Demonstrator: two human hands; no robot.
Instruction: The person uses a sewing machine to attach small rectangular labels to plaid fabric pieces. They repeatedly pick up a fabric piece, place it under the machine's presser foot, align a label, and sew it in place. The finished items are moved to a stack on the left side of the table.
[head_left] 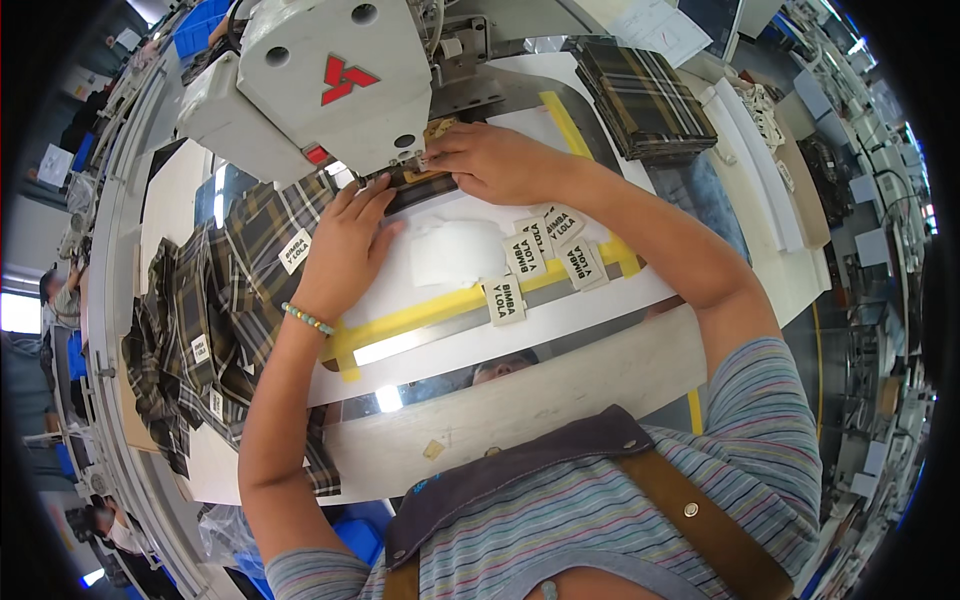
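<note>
A white sewing machine head (330, 85) with a red emblem hangs over the work plate at the upper left. My left hand (350, 235) reaches up under it with fingers stretched out and thumb apart, beside dark plaid fabric (262, 225). My right hand (495, 160) comes from the right, fingers bent together at a small brown-gold part (437, 129) by the needle area. What those fingertips hold, if anything, is hidden. Several white cloth labels with black print, one in front (504, 300), lie on the white plate (455, 255) below my right forearm.
Plaid fabric heaps over the table's left side, with white labels (200, 348) on it. Folded plaid pieces (645, 100) are stacked at the back right. Yellow tape (450, 300) borders the plate. A blue bin (358, 540) stands below the front edge.
</note>
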